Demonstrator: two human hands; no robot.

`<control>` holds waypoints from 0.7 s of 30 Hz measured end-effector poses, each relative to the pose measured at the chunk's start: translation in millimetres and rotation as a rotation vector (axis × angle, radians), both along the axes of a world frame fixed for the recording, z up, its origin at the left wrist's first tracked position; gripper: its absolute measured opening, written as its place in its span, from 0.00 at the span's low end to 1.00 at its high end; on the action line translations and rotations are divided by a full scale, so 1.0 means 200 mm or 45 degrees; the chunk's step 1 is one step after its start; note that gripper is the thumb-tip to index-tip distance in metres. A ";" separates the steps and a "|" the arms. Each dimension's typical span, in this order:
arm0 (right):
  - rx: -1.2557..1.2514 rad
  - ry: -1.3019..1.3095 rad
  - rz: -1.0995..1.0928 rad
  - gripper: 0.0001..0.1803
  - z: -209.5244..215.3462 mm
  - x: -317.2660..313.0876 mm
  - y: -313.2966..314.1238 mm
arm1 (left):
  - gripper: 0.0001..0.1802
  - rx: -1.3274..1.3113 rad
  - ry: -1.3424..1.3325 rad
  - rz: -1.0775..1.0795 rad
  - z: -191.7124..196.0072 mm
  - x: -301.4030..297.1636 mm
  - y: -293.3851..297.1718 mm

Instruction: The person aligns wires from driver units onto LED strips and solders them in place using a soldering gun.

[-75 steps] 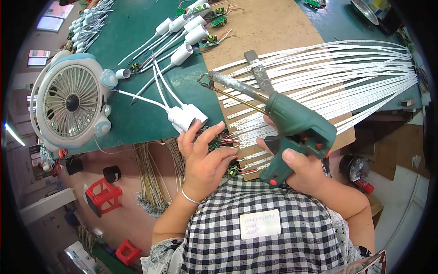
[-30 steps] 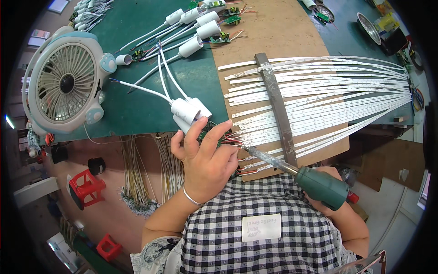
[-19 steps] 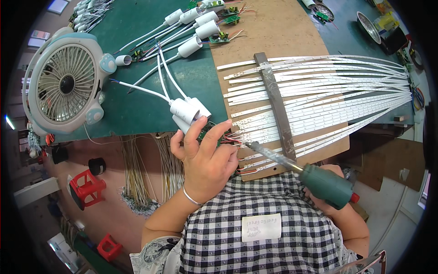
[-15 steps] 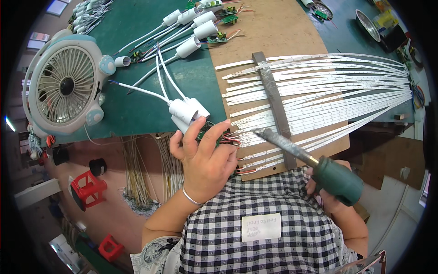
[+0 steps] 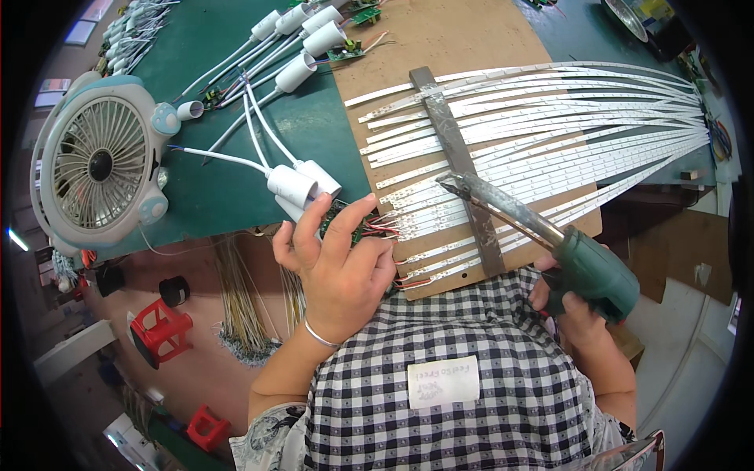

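My right hand (image 5: 577,314) is closed around the handle of a green soldering gun (image 5: 593,271). Its metal tip points up and left over the white LED strips (image 5: 503,196), beside a dark bar (image 5: 452,137) lying across them. My left hand (image 5: 342,271) is at the left ends of the strips, thumb and forefinger pinched together, the other fingers raised and spread. What the pinch holds is hidden. Behind those fingers sits a green circuit board (image 5: 334,220) with red and white wires (image 5: 381,228) running to the strips. White lamp caps with cables (image 5: 292,185) lie just beyond.
The strips rest on a brown board (image 5: 440,290) over a green table (image 5: 228,47). A white and blue fan (image 5: 102,161) stands at the left. More white caps (image 5: 297,72) with circuit boards lie at the back. Red stools (image 5: 159,330) stand on the floor.
The whole view has shifted, with the table sliding up and left. The soldering gun's tip has moved rightward from the strip ends toward the bar. My left hand keeps its pinch.
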State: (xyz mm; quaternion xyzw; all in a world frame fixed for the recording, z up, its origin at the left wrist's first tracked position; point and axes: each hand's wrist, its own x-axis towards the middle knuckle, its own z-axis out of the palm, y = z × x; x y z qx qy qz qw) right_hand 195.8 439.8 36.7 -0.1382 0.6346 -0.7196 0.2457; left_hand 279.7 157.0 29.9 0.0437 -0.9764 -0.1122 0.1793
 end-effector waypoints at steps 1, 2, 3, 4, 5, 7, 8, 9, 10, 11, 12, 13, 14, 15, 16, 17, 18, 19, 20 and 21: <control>0.022 -0.007 0.023 0.28 0.00 0.00 0.01 | 0.08 -0.011 0.008 0.006 0.00 0.00 0.00; 0.042 -0.012 0.047 0.28 0.00 0.00 0.01 | 0.08 -0.007 0.005 0.004 0.00 0.00 0.00; 0.041 -0.013 0.047 0.28 -0.01 0.01 0.02 | 0.08 -0.009 0.000 0.004 0.01 0.00 0.00; 0.016 -0.062 0.022 0.30 -0.02 0.02 0.03 | 0.07 -0.014 -0.002 0.005 0.01 0.01 0.00; -0.012 -0.109 -0.001 0.31 -0.01 0.03 0.03 | 0.07 -0.019 0.002 0.006 0.02 0.02 0.01; 0.012 -0.093 -0.006 0.32 0.00 0.02 0.02 | 0.07 -0.013 -0.015 0.013 0.02 0.01 0.01; 0.051 -0.091 -0.014 0.34 0.01 0.02 0.01 | 0.07 -0.030 0.003 0.016 0.02 0.01 0.01; 0.049 -0.091 -0.034 0.34 0.01 0.02 0.02 | 0.06 -0.012 0.004 0.003 0.01 0.02 0.02; 0.035 -0.077 -0.033 0.34 0.01 0.02 0.01 | 0.06 0.005 0.004 -0.010 0.00 0.02 0.02; 0.018 -0.091 -0.045 0.35 0.01 0.00 0.01 | 0.06 -0.004 0.001 -0.010 0.01 0.02 0.02; 0.006 -0.117 -0.054 0.35 0.01 0.01 0.01 | 0.06 -0.011 0.002 -0.007 0.01 0.03 0.02; 0.000 -0.118 -0.050 0.35 0.01 0.00 0.01 | 0.06 -0.019 -0.003 -0.002 0.02 0.03 0.02; -0.034 -0.135 -0.038 0.34 0.02 -0.02 0.00 | 0.07 -0.026 -0.009 0.004 0.02 0.03 0.02; -0.066 -0.154 -0.031 0.33 0.02 -0.03 0.00 | 0.07 -0.030 -0.013 0.002 0.04 0.03 0.01; -0.070 -0.158 -0.032 0.33 0.02 -0.03 0.00 | 0.07 0.008 -0.042 -0.006 0.07 0.02 0.01; -0.079 -0.142 -0.081 0.32 0.01 -0.03 0.00 | 0.08 0.047 -0.071 -0.012 0.10 0.02 -0.01; -0.087 -0.125 -0.131 0.32 0.01 -0.04 0.00 | 0.08 0.045 -0.072 -0.014 0.12 0.01 -0.05; -0.086 -0.124 -0.137 0.32 0.01 -0.04 0.00 | 0.09 0.030 -0.021 -0.023 0.13 -0.01 -0.11; -0.098 -0.141 -0.141 0.32 0.01 -0.05 0.00 | 0.10 0.016 0.032 -0.033 0.14 -0.04 -0.17; -0.114 -0.156 -0.135 0.32 0.01 -0.06 0.00 | 0.12 0.016 0.044 -0.050 0.16 -0.07 -0.23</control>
